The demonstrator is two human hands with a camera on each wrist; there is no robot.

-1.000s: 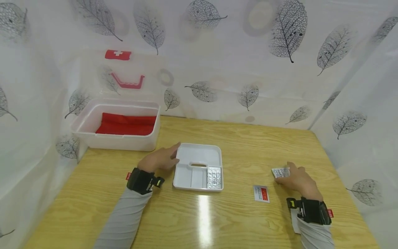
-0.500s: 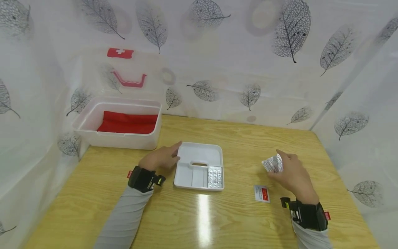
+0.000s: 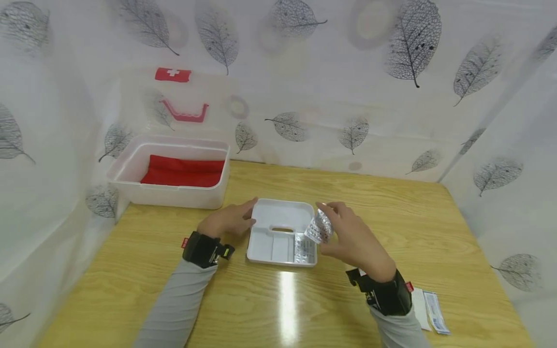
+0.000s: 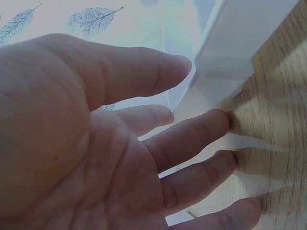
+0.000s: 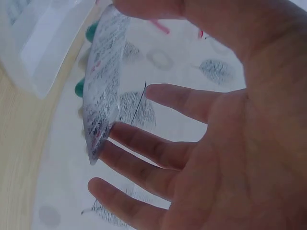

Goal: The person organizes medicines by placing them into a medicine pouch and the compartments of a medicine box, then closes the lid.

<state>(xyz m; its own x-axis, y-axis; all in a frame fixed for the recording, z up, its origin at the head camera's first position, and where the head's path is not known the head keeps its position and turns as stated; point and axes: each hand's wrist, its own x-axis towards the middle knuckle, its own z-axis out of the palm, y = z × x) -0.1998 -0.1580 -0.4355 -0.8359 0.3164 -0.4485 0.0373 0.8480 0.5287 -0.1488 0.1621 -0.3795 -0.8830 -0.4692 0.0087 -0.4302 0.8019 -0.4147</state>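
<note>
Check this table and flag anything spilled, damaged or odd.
Nothing stands out: the white tray sits upright, a blister pack lies in one compartment, the right hand holds another pack, and no spill or damage shows.

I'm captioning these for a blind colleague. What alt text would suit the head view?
A right hand holds a foil pill pack at the right edge of a white tray with a second pack inside; the left hand is at the tray's left edge. Behind, to the left on the wooden table, an open box holds a red item.
</note>
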